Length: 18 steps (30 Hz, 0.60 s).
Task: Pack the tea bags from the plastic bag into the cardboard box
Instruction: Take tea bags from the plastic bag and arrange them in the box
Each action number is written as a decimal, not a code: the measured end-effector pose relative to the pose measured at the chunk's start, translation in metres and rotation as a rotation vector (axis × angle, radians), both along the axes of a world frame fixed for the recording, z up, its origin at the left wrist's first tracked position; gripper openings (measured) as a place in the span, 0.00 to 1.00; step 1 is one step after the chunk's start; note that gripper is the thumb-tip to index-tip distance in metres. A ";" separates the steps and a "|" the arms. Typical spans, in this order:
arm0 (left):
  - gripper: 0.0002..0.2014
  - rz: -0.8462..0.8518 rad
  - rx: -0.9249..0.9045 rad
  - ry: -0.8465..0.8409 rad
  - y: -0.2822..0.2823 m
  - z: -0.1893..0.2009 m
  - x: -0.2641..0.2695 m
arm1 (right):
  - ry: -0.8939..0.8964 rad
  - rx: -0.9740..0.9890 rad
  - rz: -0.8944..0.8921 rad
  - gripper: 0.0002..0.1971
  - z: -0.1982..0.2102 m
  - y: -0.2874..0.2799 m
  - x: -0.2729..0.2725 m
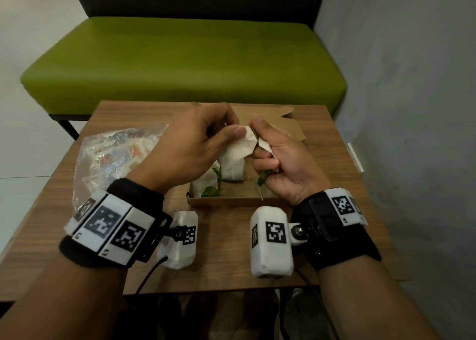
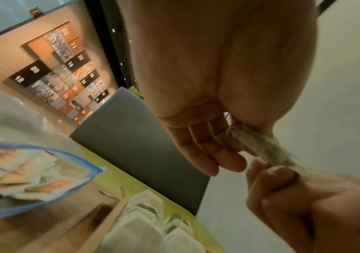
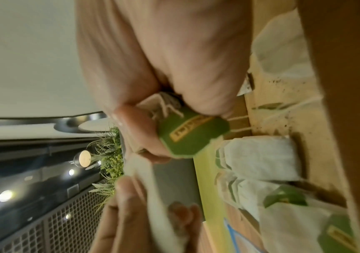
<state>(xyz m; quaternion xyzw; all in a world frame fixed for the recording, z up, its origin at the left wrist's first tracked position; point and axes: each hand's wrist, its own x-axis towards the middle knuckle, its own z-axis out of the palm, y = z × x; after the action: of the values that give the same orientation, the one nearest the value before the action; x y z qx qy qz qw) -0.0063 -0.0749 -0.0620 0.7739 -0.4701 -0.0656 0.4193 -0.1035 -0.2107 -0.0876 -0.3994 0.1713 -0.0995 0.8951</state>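
A white tea bag (image 1: 238,148) hung above the open cardboard box (image 1: 226,200), pinched at its top edge between the thumb and fingers of the left hand (image 1: 195,144) and the thumb and forefinger of the right hand (image 1: 280,159), which also curled round the green tag (image 1: 263,178) and string. More tea bags (image 1: 206,187) stood in the box's near-left corner. The plastic bag (image 1: 113,154) of sachets lay on the wooden table (image 1: 221,262), left of the box.

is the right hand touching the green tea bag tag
Touching: the right wrist view shows the right hand holding the green tag in its curled fingers.
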 end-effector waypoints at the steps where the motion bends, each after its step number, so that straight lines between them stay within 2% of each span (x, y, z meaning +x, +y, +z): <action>1: 0.08 0.014 0.016 -0.056 0.001 -0.001 0.000 | -0.014 0.023 -0.005 0.07 0.001 -0.001 0.000; 5: 0.07 0.066 0.045 -0.181 0.004 -0.005 0.005 | -0.012 0.044 0.007 0.07 0.001 -0.003 -0.002; 11: 0.08 0.202 0.048 -0.187 0.001 -0.011 0.008 | 0.053 -0.195 -0.038 0.05 0.003 0.000 -0.001; 13: 0.10 0.210 -0.006 -0.114 -0.001 -0.012 0.007 | 0.089 -0.288 -0.078 0.05 0.001 0.002 0.002; 18: 0.08 0.119 -0.096 0.271 -0.003 -0.008 0.001 | 0.096 -0.377 -0.216 0.06 -0.004 0.005 0.007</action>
<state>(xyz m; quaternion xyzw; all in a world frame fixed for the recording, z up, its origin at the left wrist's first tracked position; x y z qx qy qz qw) -0.0048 -0.0782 -0.0699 0.7634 -0.3650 -0.1222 0.5187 -0.0967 -0.2053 -0.0915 -0.5433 0.2337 -0.2061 0.7796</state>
